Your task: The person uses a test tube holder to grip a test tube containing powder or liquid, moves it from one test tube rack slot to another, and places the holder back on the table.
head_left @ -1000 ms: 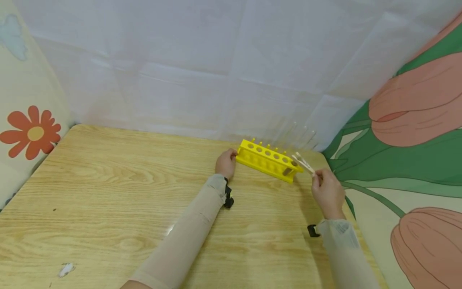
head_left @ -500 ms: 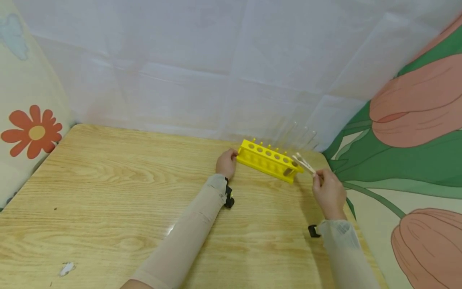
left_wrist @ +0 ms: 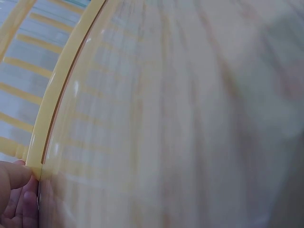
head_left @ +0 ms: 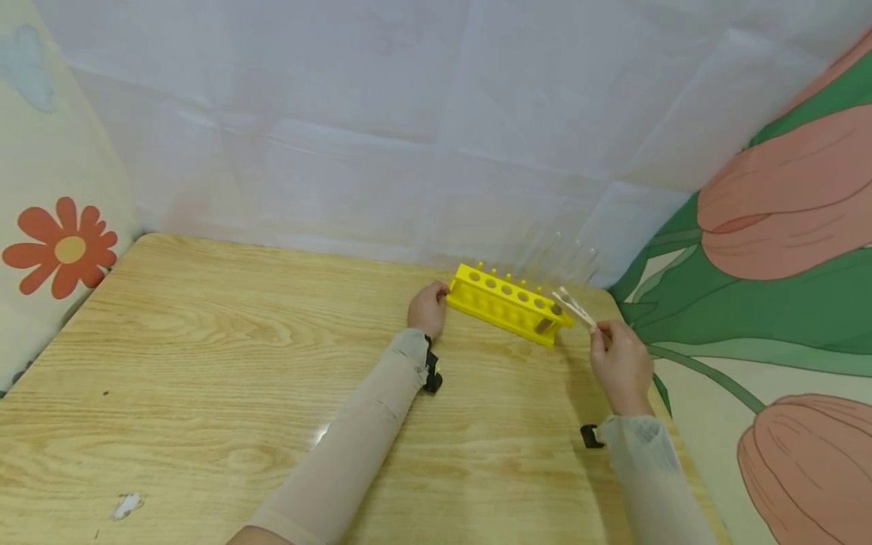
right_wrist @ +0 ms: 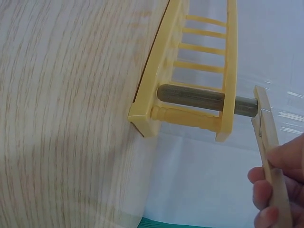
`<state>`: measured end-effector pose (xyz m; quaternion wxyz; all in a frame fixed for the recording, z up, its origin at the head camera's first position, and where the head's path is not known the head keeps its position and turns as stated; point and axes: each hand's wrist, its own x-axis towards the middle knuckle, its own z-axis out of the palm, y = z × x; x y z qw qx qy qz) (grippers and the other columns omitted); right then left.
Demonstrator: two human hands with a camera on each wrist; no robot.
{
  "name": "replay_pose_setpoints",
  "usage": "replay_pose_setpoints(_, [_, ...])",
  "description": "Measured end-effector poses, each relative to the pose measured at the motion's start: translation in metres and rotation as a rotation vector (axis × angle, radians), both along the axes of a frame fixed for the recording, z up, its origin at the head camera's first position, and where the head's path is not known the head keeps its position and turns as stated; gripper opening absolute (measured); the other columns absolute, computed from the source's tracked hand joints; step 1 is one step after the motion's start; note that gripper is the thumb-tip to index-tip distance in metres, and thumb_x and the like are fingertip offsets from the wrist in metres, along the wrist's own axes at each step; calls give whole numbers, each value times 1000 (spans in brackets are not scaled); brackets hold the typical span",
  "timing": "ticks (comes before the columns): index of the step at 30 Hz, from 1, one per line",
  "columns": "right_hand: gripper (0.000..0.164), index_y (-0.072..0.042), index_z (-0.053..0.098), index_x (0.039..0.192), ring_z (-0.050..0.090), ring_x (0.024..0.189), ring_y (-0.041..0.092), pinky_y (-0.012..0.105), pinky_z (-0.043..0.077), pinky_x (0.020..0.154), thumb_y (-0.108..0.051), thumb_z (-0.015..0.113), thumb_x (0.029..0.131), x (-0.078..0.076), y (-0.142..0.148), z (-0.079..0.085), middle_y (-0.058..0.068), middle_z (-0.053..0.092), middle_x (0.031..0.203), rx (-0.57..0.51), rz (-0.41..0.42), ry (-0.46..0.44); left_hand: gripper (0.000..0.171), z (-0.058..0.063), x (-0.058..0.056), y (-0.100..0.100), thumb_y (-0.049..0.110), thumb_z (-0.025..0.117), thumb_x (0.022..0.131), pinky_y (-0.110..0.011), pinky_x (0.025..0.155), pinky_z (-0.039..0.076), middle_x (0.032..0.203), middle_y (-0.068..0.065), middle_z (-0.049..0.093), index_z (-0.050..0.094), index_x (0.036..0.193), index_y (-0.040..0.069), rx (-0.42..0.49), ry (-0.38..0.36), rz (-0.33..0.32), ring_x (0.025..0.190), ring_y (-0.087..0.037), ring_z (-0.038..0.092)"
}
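A yellow test tube rack (head_left: 507,291) stands on the wooden table near the back wall. At its left end my left hand (head_left: 427,309) pinches the base between thumb and fingers, as the left wrist view shows close up. In the rack's rightmost hole sits a test tube (right_wrist: 190,97) with dark grey-brown contents. My right hand (head_left: 620,363) holds a wooden test tube clamp (right_wrist: 269,142) by its handle, thumb on one side and fingers on the other. The clamp's tips lie right at the tube, above the rack's top plate.
Several clear glass tubes (head_left: 555,250) stand up behind the rack, faint against the white sheet (head_left: 306,151). A wall printed with tulips (head_left: 777,303) rises close beside the right hand. The wooden table (head_left: 238,378) stretches out to the left.
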<state>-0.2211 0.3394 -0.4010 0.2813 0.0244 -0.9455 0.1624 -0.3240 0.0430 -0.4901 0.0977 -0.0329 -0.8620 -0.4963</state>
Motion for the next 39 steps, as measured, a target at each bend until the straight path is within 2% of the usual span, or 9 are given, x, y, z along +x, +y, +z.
replay_pose_setpoints(5, [16, 6, 69, 103, 66, 76, 44, 60, 50, 61, -8, 63, 98, -2, -1, 1, 25, 69, 92, -10, 9, 22, 16, 0, -1, -2, 0, 56, 101, -44, 93, 53, 109, -16, 71, 68, 111, 0, -5, 13, 4, 103, -33, 67])
replay_pose_setpoints(16, [17, 7, 69, 103, 66, 75, 44, 60, 51, 59, -7, 64, 97, -3, -1, 2, 26, 69, 91, -6, 8, 55, 16, -1, -3, -5, 2, 56, 102, -43, 93, 53, 112, -15, 71, 68, 112, 1, -2, -19, -2, 105, -31, 67])
replay_pose_setpoints(26, [17, 7, 69, 102, 65, 76, 45, 59, 51, 59, -9, 64, 98, -3, -1, 8, 26, 69, 92, 6, 3, 107, 16, -5, -4, -4, 2, 56, 102, -42, 93, 53, 111, -14, 71, 69, 112, 2, -20, -5, 9, 104, -31, 67])
replay_pose_setpoints(35, [18, 8, 69, 104, 65, 77, 46, 61, 50, 59, -8, 65, 97, -2, 1, 11, 27, 69, 94, 12, 18, 177, 16, -3, -3, -1, 3, 57, 102, -42, 93, 53, 111, -14, 71, 69, 113, 3, -13, -38, -7, 104, -30, 66])
replay_pose_setpoints(39, [18, 10, 69, 102, 65, 74, 45, 59, 50, 56, -7, 66, 97, -2, 1, 14, 28, 69, 93, 30, 44, 237, 16, -1, -2, -1, 3, 58, 102, -42, 93, 53, 112, -14, 71, 68, 114, 2, -14, -39, -10, 104, -30, 66])
